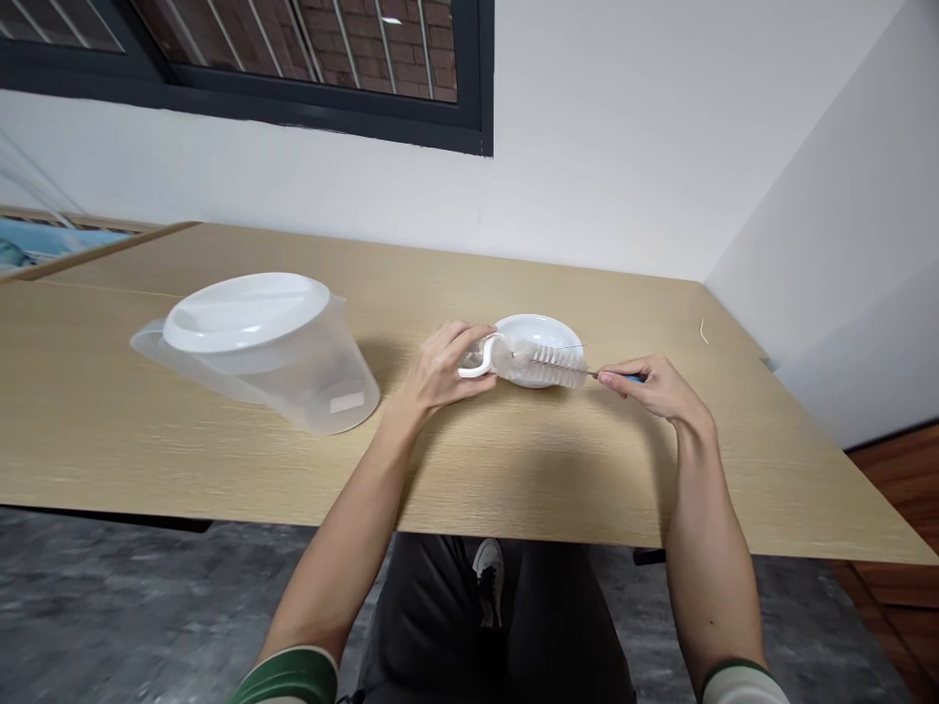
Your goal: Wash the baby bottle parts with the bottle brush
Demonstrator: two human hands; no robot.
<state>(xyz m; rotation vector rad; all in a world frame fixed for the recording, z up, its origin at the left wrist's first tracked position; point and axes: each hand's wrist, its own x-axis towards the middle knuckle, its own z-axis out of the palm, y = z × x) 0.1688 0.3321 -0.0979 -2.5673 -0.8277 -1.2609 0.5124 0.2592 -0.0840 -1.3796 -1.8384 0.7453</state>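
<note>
My left hand (447, 367) is wrapped round a small clear container with a white curved rim or handle (478, 370); the fingers hide most of it, so its exact kind is unclear. My right hand (649, 383) pinches the blue handle of a bottle brush (554, 366) with white bristles and a twisted wire stem. The brush lies level, its tip at the white rim; how far it reaches inside I cannot tell. Behind and beneath the brush, a white bowl (539, 325) rests on the wooden table (514, 460).
To the left stands a large translucent pitcher (315, 376) with a white lid. A thin white strip (703, 331) lies near the table's right side. A white wall (608, 156) and a dark-framed window (293, 93) are behind the table.
</note>
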